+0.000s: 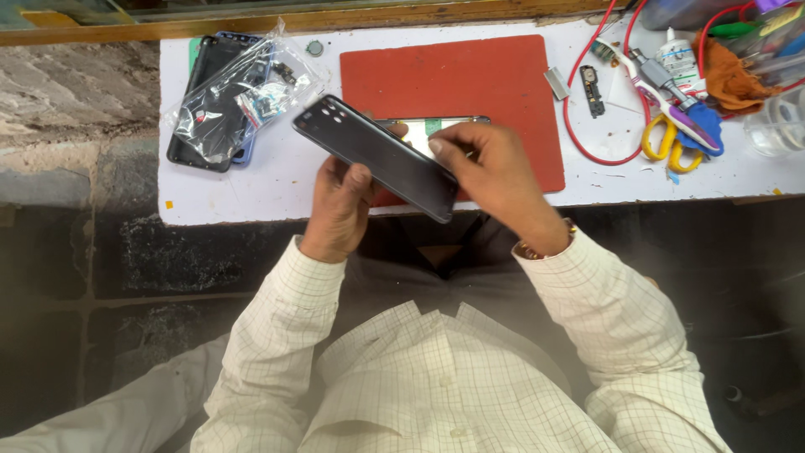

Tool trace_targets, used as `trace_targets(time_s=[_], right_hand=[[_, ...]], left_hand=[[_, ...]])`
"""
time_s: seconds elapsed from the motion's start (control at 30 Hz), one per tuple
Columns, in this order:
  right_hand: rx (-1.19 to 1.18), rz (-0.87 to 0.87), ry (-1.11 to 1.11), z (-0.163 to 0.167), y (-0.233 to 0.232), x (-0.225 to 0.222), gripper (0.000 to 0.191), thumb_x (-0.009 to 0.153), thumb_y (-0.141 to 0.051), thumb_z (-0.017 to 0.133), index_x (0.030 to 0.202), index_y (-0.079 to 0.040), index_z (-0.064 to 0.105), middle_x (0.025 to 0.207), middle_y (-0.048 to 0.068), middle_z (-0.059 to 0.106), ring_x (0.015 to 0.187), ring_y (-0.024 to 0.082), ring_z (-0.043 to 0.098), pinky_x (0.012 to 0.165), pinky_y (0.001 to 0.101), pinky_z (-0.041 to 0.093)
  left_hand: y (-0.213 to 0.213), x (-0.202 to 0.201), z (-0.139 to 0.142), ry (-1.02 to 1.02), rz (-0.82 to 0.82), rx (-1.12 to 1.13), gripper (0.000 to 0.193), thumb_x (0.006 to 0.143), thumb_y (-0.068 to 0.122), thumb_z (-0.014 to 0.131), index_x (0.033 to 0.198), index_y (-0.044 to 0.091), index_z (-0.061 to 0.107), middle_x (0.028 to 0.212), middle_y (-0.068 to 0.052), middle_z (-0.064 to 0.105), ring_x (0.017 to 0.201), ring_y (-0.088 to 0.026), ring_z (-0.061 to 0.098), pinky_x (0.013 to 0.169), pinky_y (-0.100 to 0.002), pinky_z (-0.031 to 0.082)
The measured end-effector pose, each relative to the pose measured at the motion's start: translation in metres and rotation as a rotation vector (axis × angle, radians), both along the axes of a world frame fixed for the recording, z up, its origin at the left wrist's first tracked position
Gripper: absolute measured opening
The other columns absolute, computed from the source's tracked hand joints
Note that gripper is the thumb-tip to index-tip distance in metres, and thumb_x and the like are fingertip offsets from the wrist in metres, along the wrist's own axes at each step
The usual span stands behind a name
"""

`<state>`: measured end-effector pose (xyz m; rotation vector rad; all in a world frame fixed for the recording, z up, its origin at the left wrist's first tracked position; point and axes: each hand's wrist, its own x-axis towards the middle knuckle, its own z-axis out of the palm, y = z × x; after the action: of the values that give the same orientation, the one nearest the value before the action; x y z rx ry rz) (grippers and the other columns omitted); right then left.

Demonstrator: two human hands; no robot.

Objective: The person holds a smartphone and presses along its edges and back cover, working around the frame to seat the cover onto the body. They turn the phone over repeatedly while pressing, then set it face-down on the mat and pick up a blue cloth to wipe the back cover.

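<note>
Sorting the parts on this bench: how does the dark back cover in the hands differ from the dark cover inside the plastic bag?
The held back cover is bare and tilted above the red mat, gripped by the left hand and right hand. The bagged cover lies flat on the white table, untouched, wrapped in clear plastic with small parts. Both are dark, slim and phone-shaped.

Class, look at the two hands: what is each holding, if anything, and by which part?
Both hold a dark phone back cover: left hand grips its lower long edge, right hand pinches its upper long edge.
</note>
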<state>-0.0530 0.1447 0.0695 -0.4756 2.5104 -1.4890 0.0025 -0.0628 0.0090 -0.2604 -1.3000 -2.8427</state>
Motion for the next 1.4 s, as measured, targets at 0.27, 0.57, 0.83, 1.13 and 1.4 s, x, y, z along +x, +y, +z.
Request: trace_targets(time_s=[0.27,0.57,0.83,1.13,1.4], right_hand=[[0.447,0.248,0.577,-0.011,0.011,-0.016,0.069,0.087,-0.026,0.082,0.146,-0.005,0.052,0.143,0.02,0.053,0.133,0.039,0.048,0.109,0.0543,0.034],[0.595,0.358,0.537,0.004,0.008,-0.027,0.085,0.075,-0.031,0.087,0.146,-0.003,0.051,0.116,0.018,0.058,0.111,0.038,0.056,0.113,0.0544,0.036],[0.345,0.277,-0.052,0.014,0.011,-0.054,0.044,0.08,-0.017,0.083,0.117,0.0,0.066,0.104,0.012,0.071,0.099,0.024,0.068,0.086,0.0365,0.053],[-0.459,0.148,-0.466,0.014,0.041,-0.049,0.033,0.094,-0.005,0.071,0.125,0.001,0.06,0.11,0.009,0.074,0.099,0.014,0.072,0.091,0.0289,0.058],[-0.544,0.076,-0.317,0.021,0.024,-0.031,0.045,0.095,-0.002,0.071,0.137,0.006,0.057,0.111,0.012,0.077,0.097,0.014,0.075,0.092,0.0289,0.06]], left_hand=[[-0.05,-0.007,0.006,-0.052,0.069,-0.005,0.072,0.093,0.048,0.076,0.144,0.005,0.05,0.14,-0.019,0.065,0.122,-0.028,0.069,0.101,-0.04,0.057],[-0.089,0.0,0.015,-0.019,0.212,-0.014,0.072,0.097,0.046,0.074,0.15,0.004,0.048,0.136,-0.016,0.066,0.122,-0.029,0.071,0.106,-0.044,0.057],[-0.082,-0.003,0.006,-0.073,0.183,0.007,0.07,0.098,0.044,0.074,0.151,0.006,0.047,0.137,-0.017,0.065,0.119,-0.024,0.069,0.107,-0.041,0.06],[-0.048,-0.012,-0.01,-0.112,0.058,-0.008,0.072,0.093,0.044,0.078,0.144,0.003,0.048,0.139,-0.017,0.064,0.121,-0.028,0.067,0.108,-0.046,0.056],[-0.026,-0.015,-0.017,-0.168,-0.067,-0.031,0.084,0.084,0.047,0.084,0.14,-0.005,0.049,0.131,-0.015,0.065,0.12,-0.026,0.066,0.105,-0.048,0.057]])
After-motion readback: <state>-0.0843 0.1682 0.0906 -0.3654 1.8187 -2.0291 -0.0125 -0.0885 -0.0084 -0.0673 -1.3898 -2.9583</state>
